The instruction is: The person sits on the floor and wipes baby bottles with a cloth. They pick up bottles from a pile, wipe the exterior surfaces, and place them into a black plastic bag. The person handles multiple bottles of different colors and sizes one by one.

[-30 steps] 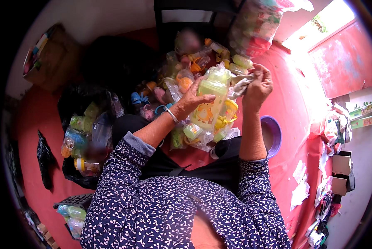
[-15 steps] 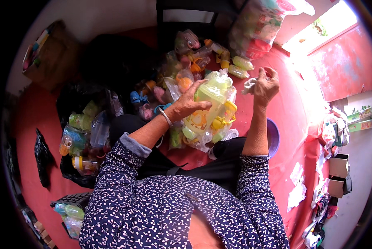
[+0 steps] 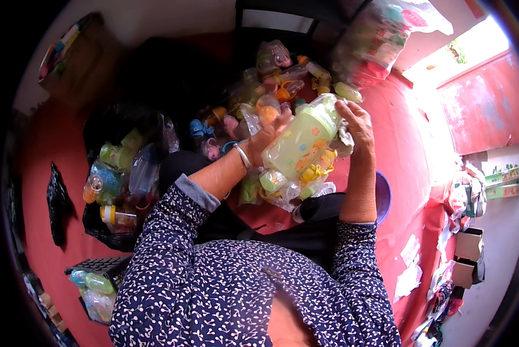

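Note:
Between my two hands is a pale green see-through plastic bottle [image 3: 301,141] with small flower prints, tilted above a pile on the floor. My left hand [image 3: 267,137], partly blurred, closes against its left side. Around a crumpled white cloth [image 3: 345,142] the fingers of my right hand [image 3: 358,122] are closed, and they press it to the bottle's upper right. Just below the bottle are a yellow handled lid [image 3: 316,172] and a small green bottle [image 3: 272,180] among clear wrapping. Beyond my left hand lie bagged bottles and an orange lid [image 3: 267,113].
A black bag [image 3: 106,231] of plastic bottles lies open on the left, and a dark basket [image 3: 97,265] stands nearer. To the right is a purple basin [image 3: 383,196]. A large filled plastic bag [image 3: 375,49] stands at the back, near a cardboard box [image 3: 77,75] further left.
My right hand has come left with the cloth, onto the bottle. The bottle has turned, showing its flower prints instead of the orange picture. The whole view has shifted slightly.

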### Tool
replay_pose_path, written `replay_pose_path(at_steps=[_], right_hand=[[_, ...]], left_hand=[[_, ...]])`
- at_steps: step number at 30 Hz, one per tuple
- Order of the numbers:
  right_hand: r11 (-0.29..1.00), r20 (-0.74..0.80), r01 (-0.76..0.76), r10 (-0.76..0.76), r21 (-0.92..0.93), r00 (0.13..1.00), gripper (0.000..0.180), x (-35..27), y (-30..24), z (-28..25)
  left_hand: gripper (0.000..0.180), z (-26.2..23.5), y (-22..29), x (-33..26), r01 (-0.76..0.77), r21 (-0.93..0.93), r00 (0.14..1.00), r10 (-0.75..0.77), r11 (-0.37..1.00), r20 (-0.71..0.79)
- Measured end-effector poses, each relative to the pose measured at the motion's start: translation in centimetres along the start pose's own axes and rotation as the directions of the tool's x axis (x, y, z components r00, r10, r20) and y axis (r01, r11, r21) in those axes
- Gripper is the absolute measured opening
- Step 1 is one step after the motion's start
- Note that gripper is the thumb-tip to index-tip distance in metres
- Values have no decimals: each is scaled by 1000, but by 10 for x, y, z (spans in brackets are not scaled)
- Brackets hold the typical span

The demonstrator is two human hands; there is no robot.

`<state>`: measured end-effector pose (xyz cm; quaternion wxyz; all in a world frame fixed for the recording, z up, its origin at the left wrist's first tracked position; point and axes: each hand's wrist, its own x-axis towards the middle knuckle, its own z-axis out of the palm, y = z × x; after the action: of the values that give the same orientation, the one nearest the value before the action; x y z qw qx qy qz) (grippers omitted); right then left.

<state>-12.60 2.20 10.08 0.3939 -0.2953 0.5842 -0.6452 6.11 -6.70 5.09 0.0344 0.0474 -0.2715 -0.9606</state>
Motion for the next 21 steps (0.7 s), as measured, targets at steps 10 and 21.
replay_pose_path(at_steps=[10, 21], right_hand=[[912, -360, 334, -401, -237, 842, 25, -21, -15, 29], [984, 84, 165, -160, -61, 984, 24, -11, 19, 35]], left_hand=[[58, -30, -36, 24, -180, 340, 979, 202, 923, -31], [53, 18, 74, -107, -711, 441, 521, 832, 547, -191]])
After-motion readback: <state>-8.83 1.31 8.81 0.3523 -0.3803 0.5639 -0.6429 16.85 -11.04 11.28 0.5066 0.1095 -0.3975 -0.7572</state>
